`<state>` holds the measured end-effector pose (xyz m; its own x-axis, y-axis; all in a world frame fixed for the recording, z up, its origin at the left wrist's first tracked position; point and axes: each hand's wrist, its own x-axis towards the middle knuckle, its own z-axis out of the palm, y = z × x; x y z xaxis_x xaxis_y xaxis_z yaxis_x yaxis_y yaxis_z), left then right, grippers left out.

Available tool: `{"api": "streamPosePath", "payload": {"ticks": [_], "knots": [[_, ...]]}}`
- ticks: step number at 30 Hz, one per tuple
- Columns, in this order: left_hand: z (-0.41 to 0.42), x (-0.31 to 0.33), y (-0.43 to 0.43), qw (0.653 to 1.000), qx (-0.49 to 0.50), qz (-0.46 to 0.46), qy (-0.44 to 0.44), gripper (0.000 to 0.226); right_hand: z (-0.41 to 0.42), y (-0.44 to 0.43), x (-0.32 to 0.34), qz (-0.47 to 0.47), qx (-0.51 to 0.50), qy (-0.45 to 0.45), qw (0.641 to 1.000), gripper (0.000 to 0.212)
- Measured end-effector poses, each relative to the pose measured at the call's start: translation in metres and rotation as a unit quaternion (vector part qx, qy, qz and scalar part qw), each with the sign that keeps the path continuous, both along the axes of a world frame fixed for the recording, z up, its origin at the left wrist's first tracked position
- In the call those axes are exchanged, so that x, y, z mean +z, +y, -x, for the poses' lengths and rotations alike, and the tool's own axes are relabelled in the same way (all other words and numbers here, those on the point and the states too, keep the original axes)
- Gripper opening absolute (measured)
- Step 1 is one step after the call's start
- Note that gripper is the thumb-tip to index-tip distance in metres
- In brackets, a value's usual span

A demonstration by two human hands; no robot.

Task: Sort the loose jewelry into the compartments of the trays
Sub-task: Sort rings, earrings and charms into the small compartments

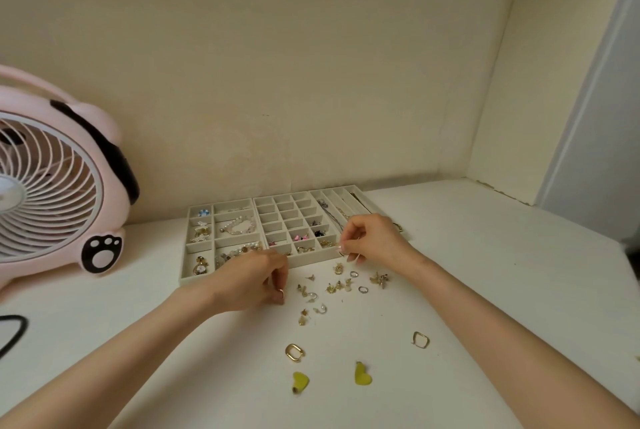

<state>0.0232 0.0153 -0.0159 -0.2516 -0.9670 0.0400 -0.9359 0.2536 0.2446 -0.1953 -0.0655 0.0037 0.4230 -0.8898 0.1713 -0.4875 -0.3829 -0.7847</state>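
Three cream trays stand side by side at the back of the white table: a left tray (187, 248) with brooches and bead bracelets, a middle grid tray (263, 202) with small earrings in its near cells, and a right tray (337, 190) with chains in long slots. Several loose gold and silver earrings (332, 287) lie in front of the trays. My left hand (249, 285) has its fingers curled down onto the table, pinching something small that I cannot make out. My right hand (372, 238) pinches a small gold piece at the grid tray's near right corner.
Nearer to me lie a gold oval hoop (294, 352), a square gold hoop (420, 339) and two yellow-green heart earrings (362, 374). A pink fan (59, 179) stands at the left, a black hair tie (14, 328) beside it. Walls close the back and right.
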Motion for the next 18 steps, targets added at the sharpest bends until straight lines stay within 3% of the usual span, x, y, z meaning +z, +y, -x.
{"api": "streamPosePath", "payload": {"ticks": [5, 12, 18], "knots": [[0.001, 0.006, 0.000, 1.000, -0.002, 0.019, 0.021, 0.021, 0.000, 0.000, -0.001, -0.010, 0.007, -0.021, 1.000, 0.017], [0.000, 0.024, -0.007, 0.961, 0.024, -0.011, 0.275, 0.014, 0.000, -0.002, 0.002, -0.031, 0.011, -0.033, 0.999, 0.019], [-0.001, 0.026, -0.008, 0.947, 0.017, -0.062, 0.316, 0.017, -0.002, -0.002, 0.001, -0.042, 0.010, -0.029, 0.999, 0.014]]}}
